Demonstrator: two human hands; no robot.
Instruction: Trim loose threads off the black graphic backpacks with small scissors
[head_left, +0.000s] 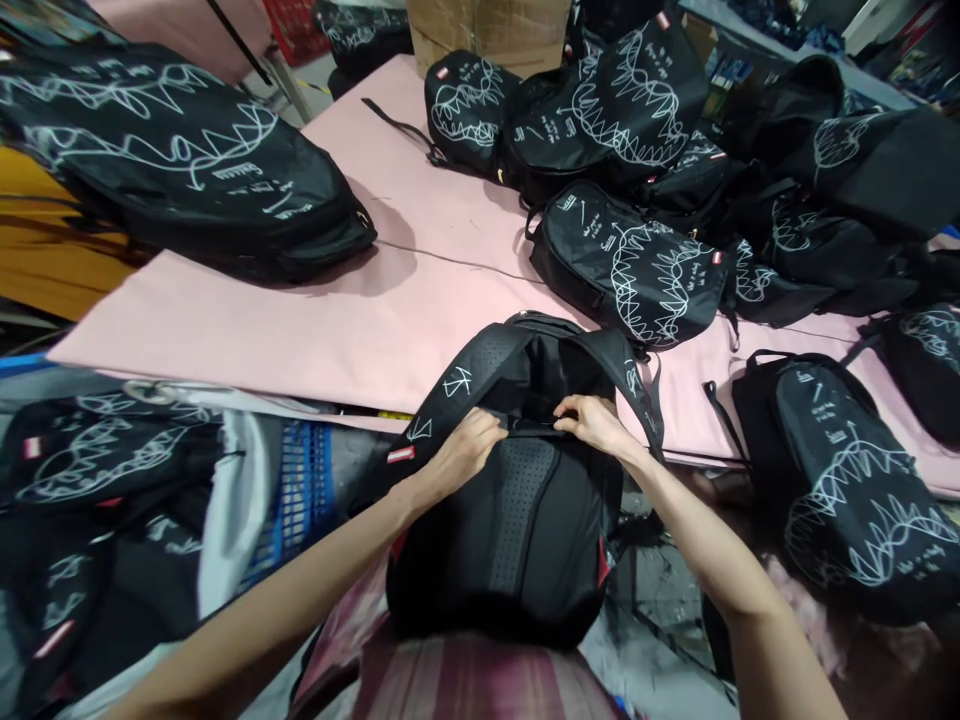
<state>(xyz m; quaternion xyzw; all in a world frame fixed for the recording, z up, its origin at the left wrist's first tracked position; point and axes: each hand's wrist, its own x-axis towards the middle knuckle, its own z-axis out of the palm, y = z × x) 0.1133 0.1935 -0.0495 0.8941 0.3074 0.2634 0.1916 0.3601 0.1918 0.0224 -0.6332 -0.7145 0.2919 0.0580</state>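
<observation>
- Backpack point(517, 500): black, back panel up, lying on the person's lap at the near edge of the desk point(390, 310).
- Left hand point(461, 452) and right hand point(596, 420): each grip is pinched closed on the strap point(532, 426) across the top of the padded back.
- Step, as I judge it: working the strap; next calls for steady two-handed tension.
- Desk: pink-covered, carrying more printed backpacks point(637, 270); a cardboard box point(487, 30) stands behind.

pink table cover point(420, 300) | printed black bags piled far R point(637, 110) | cardboard box point(487, 25) | blue crate L point(300, 490)
</observation>
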